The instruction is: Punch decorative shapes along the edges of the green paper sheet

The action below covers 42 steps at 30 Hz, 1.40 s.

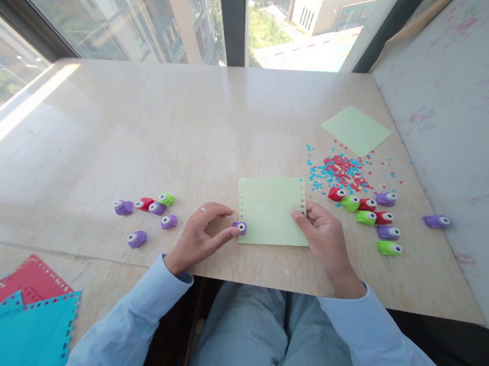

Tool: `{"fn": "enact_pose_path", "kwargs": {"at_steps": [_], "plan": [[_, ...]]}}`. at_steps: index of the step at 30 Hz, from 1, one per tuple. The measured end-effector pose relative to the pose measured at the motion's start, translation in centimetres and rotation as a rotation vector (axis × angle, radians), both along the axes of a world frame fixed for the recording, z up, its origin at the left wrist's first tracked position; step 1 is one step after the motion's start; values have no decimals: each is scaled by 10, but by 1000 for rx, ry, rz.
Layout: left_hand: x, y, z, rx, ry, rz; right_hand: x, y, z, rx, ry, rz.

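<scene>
A pale green square sheet of paper (272,212), with small holes punched along its left and right edges, lies in front of me on the windowsill. My right hand (322,230) pinches its right edge, thumb on top and fingers beneath. At the left edge sits a small purple craft punch (240,228) with a star mark on its white button. My left hand (208,231), wearing a ring, has its thumb tip against this punch, while the index finger is held apart above it.
Several purple, red and green punches stand left (136,239) and right (389,248). Red and blue confetti (345,169) is scattered near another green sheet (356,131). Punched blue paper (37,340) and red paper (36,278) lie at lower left. Windows line the back; a patterned wall (469,131) bounds the right.
</scene>
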State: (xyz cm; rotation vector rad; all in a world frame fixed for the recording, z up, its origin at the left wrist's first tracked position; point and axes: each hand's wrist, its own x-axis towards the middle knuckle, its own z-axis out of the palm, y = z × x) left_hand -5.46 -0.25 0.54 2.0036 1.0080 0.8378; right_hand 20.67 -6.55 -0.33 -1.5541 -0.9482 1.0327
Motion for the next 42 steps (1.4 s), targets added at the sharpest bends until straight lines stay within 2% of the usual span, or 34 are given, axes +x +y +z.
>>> {"fn": "enact_pose_path", "kwargs": {"at_steps": [4, 8, 10, 15, 17, 21, 26, 37, 42], "plan": [[2, -4, 3, -119, -94, 125, 1, 0, -1, -2, -41, 14], [4, -4, 15, -236, 53, 182, 2, 0, -2, -2, -72, 12], [3, 1, 23, -349, 160, 169, 1, 0, -2, 2, -85, 10], [2, 23, 33, -820, 274, 14, 0, 1, -2, 7, -56, 25], [5, 31, 35, -900, 312, -45, 0, 1, -3, 5, -58, 23], [12, 39, 40, -954, 386, -102, -1, 1, -7, 7, -99, 11], [16, 41, 44, -969, 407, -112, -1, 1, -10, 31, -135, 18], [17, 42, 37, -941, 431, -62, -3, 3, -6, 63, -251, 12], [18, 39, 39, -908, 410, -91, -3, 4, -6, 80, -275, 17]]}}
